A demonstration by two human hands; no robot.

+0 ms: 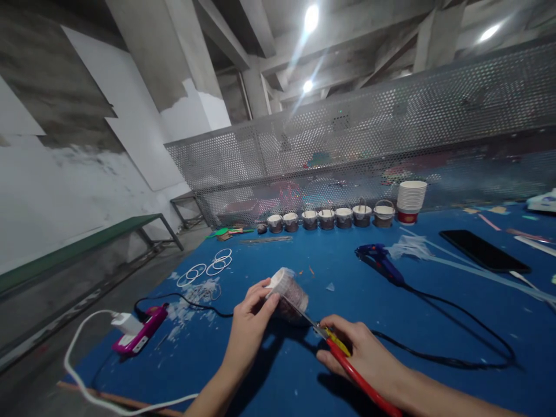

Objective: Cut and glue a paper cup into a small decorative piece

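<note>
Far to the left of the small tapering cup with a brownish patterned wall and whitish lining at the rim [292, 291], a magenta plastic power strip [150, 333] lies on the blue tabletop [330, 263]; the thin white rings [218, 263] lie nearer to the cup, also on its left. The bare left hand [248, 318] grips the cup at its mouth end, thumb on the near side and fingers curled behind. The cup is held tilted above the tabletop, its long axis running from the mouth at upper left to the base at lower right. Along its near side, roughly parallel to that axis, run the metal blades of the scissors with red and yellow handles [324, 332], their tips towards the left thumb; whether the blades touch the wall, or stand parted, cannot be told. To the lower right of the cup, the right hand [365, 350] has its fingers closed around the handles. The left hand, in contact, is the nearer; the right reaches the cup only through the tool. Farther right of the cup lies a blue glue gun with a black cord [384, 265].
</note>
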